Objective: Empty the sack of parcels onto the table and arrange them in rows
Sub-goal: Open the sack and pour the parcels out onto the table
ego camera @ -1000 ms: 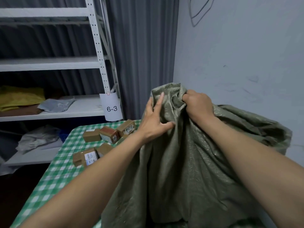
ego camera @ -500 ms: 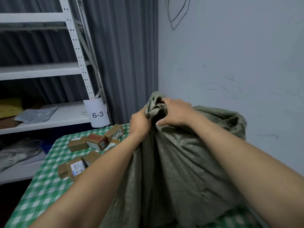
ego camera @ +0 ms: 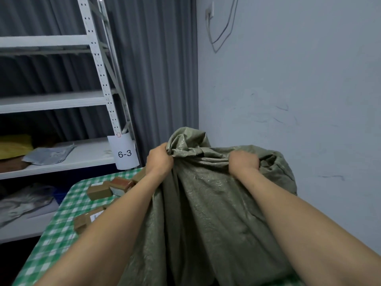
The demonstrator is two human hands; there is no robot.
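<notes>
A large olive-green woven sack [ego camera: 216, 213] is held up over the table with the green-and-white checked cloth [ego camera: 59, 230]. My left hand [ego camera: 159, 161] grips a bunched fold at the sack's top left. My right hand [ego camera: 244, 162] grips another fold at the top, a short way to the right. Several small brown cardboard parcels lie on the cloth left of the sack: one plain box [ego camera: 99, 190], one with a reddish top [ego camera: 120, 182], and one with a white label [ego camera: 88, 220] partly behind my left forearm. What is inside the sack is hidden.
A white metal shelf rack [ego camera: 99, 79] stands behind the table at left, with a paper tag reading 6-3 [ego camera: 124, 153], a yellow bag [ego camera: 14, 145] and grey mailers [ego camera: 47, 154]. A grey curtain [ego camera: 156, 69] hangs behind. A pale wall [ego camera: 299, 89] is close on the right.
My left hand went from lying flat on the sack to gripping a fold. My right hand shifted its hold to the right, so the two hands are now apart along the sack's top.
</notes>
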